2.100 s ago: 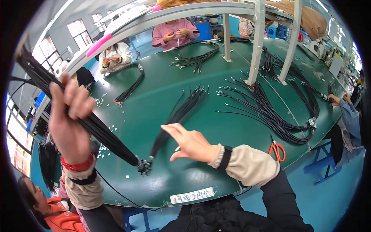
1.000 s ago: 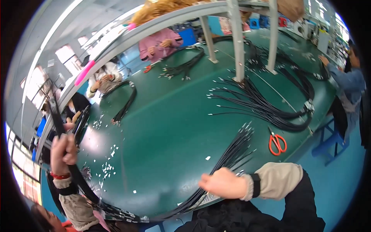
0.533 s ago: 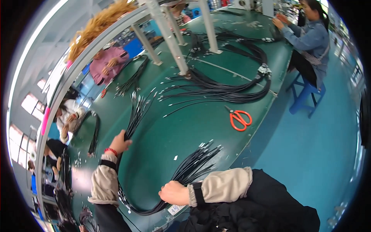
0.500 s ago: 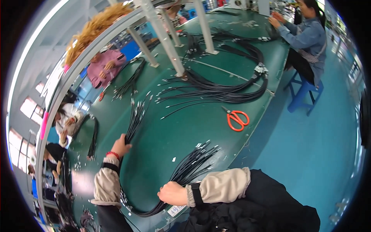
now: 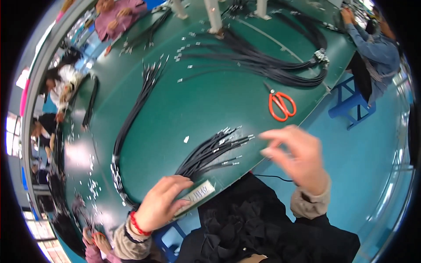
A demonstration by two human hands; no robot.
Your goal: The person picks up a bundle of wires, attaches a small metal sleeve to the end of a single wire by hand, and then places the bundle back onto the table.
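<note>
Cable bundle [image 5: 206,151] fanned on green table [image 5: 193,101] near edge | our left hand [image 5: 160,204] flat, pinning its base | right hand [image 5: 298,158] loosely open, empty, hovering | step: laying out; next needs straightening.

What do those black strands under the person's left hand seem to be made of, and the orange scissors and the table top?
The black strands look like rubber or plastic-sheathed cables, matt, with small shiny metal-looking tips. The scissors have glossy orange handles, probably plastic; the blades look like dark metal. The table top looks like a smooth green mat, faintly reflective, perhaps rubber or vinyl.
</note>
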